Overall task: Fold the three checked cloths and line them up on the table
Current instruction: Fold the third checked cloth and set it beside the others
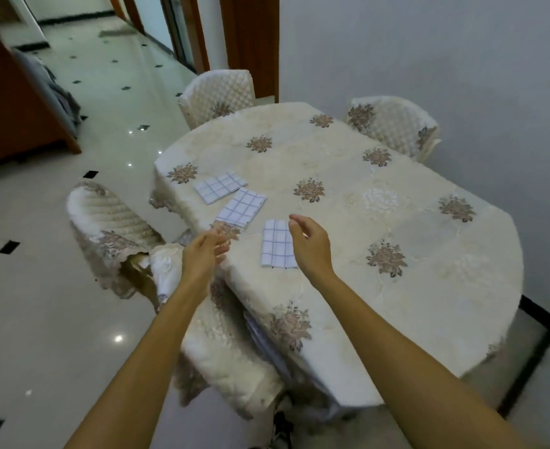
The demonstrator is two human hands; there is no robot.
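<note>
Fingers of the left hand (pixel 207 251) loosely spread and empty, blurred, left of centre; fingers of the right hand (pixel 309 244) relaxed and slightly curled, holding nothing, just right of the nearest cloth (pixel 276 244). Three folded checked cloths lie in a rough diagonal on the bench (pixel 380 286): nearest at centre, middle cloth (pixel 242 209) up and left of it, far cloth (pixel 220 187) further upper left. Judged light, soft and limp, liable to unfold if dragged; best taken by pinching all layers at a folded edge, or slid flat under an open palm to true the row
</note>
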